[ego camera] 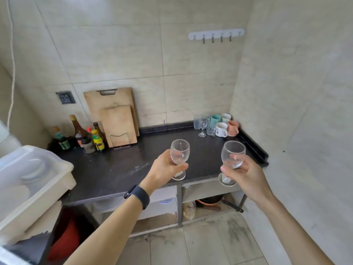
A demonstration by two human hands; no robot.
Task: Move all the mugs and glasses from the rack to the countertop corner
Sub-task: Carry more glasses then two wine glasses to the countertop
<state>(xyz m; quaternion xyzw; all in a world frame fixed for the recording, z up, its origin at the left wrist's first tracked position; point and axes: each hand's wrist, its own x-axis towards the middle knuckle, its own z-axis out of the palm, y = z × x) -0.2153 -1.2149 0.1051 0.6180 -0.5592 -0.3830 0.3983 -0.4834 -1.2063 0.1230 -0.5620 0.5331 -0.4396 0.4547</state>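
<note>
At near left, a white tub [34, 180] is cut off by the frame edge, its contents blurred. The left hand [164, 169] grips the left glass [179, 150], clear and stemmed, upright by its bowl. The right hand [246, 175] grips the right glass [234, 152] likewise, fingers hiding its stem. Both are above the front edge of the dark countertop [118, 169]. Mugs and glasses [215, 124] crowd the far right corner.

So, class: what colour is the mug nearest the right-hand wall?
The mug is salmon pink; head view shows it.
</note>
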